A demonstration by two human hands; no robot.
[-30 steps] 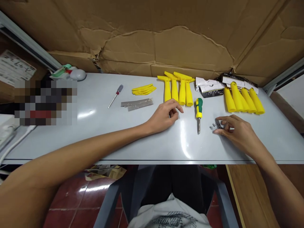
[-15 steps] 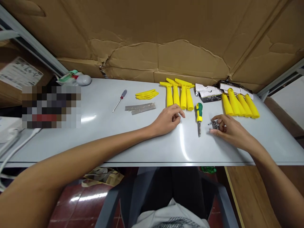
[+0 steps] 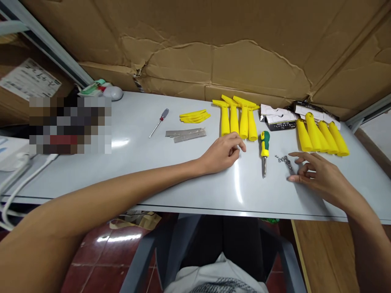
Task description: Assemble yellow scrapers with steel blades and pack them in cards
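Observation:
My right hand (image 3: 319,173) hovers at the right edge of a small pile of screws (image 3: 285,162), its thumb and fingers apart with nothing between them. My left hand (image 3: 222,152) rests on the grey table (image 3: 177,183), fingers loosely curled and holding nothing I can see. It lies just in front of several yellow T-shaped scraper handles (image 3: 233,118). Between my hands lies a green and yellow screwdriver (image 3: 264,150), tip toward me. Left of the handles are a stack of thin yellow strips (image 3: 194,116) and several flat metal blades (image 3: 187,135).
A smaller screwdriver (image 3: 159,123) lies farther left. At the back right are black-and-white packages (image 3: 279,118) beside several yellow tapered handles (image 3: 324,136). A grey computer mouse (image 3: 113,93) and a blurred-out object (image 3: 70,126) sit at the left. Cardboard (image 3: 183,61) walls the back.
My right hand has drawn back to the right from the screws, and its fingers have spread. The left hand stays put. The view has shifted slightly.

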